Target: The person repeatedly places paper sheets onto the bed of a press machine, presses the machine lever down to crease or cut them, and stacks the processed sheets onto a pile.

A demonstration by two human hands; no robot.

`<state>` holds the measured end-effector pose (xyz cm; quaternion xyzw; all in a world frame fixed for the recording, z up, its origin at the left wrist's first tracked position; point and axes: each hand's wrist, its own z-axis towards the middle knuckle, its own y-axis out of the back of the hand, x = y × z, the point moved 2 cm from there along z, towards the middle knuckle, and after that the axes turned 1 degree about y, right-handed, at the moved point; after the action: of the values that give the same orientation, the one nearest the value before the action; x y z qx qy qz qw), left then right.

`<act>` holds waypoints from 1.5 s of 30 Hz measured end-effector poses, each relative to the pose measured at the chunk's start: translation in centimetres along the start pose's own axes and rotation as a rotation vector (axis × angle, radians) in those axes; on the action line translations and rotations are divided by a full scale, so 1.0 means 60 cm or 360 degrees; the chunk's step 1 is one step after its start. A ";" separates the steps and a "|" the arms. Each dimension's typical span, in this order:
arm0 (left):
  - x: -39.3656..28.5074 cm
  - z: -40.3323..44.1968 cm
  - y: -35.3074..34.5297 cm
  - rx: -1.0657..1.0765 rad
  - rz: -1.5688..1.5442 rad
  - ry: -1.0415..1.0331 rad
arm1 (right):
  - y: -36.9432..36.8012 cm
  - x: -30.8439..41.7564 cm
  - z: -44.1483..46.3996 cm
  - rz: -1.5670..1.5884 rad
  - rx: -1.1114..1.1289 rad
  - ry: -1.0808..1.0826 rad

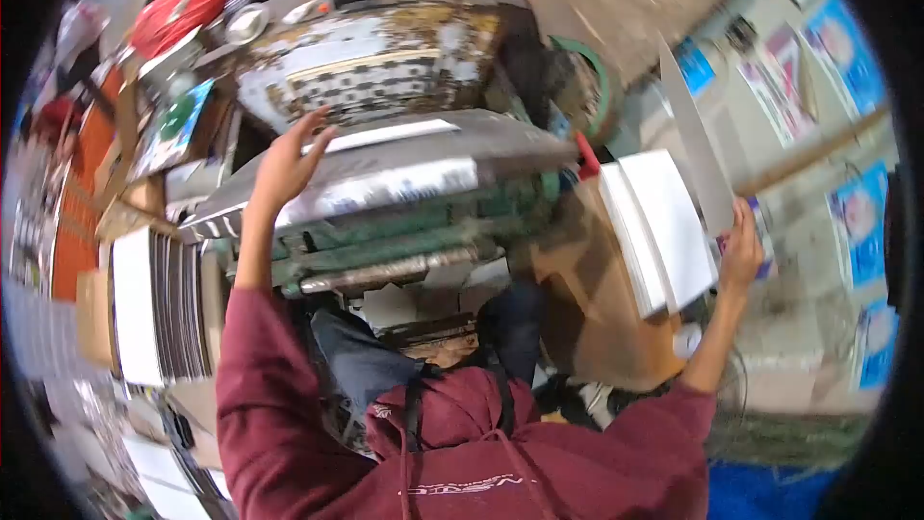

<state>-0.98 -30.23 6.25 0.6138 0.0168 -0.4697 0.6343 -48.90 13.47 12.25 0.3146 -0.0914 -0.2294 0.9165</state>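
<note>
My left hand (pixel 291 162) is raised over the left part of a worn, press-like machine (pixel 520 149) with a grey plate and green metal parts. Its fingers are apart, close to a white strip (pixel 404 133) lying along the plate; I cannot tell whether they touch it. Out to the right, my right hand (pixel 741 248) grips the lower end of a thin grey cardboard sheet (pixel 698 140), which stands nearly upright. Just left of that sheet, a stack of white sheets (pixel 664 231) rests on a brown board (pixel 577 299).
Left of the machine stands a row of white and dark boards (pixel 159 308). A rusty, patterned panel (pixel 375 67) rises behind the plate. A red plastic bag (pixel 188 5) lies among clutter at the back left. Blue printed sheets (pixel 857 221) are at the right.
</note>
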 end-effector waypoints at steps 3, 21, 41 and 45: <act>0.174 -0.025 -0.077 0.0375 0.0656 0.0164 | -0.037 0.092 0.018 0.0479 0.0067 0.0053; -0.060 -0.523 0.092 -0.0287 0.1093 0.0246 | -0.499 0.461 -0.036 0.2188 0.1761 -0.0400; 0.491 -0.748 0.335 -0.0577 0.1357 0.1346 | -0.190 0.391 0.040 0.1965 -0.0035 -0.0296; 0.424 -0.708 0.332 -0.0953 0.1449 0.1228 | -0.138 0.327 0.021 0.1616 0.0075 -0.0246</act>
<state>49.10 -14.97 -4.19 0.4810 0.1113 0.1230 0.8609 -35.07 -2.36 8.58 0.2333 -0.3053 0.2239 0.8957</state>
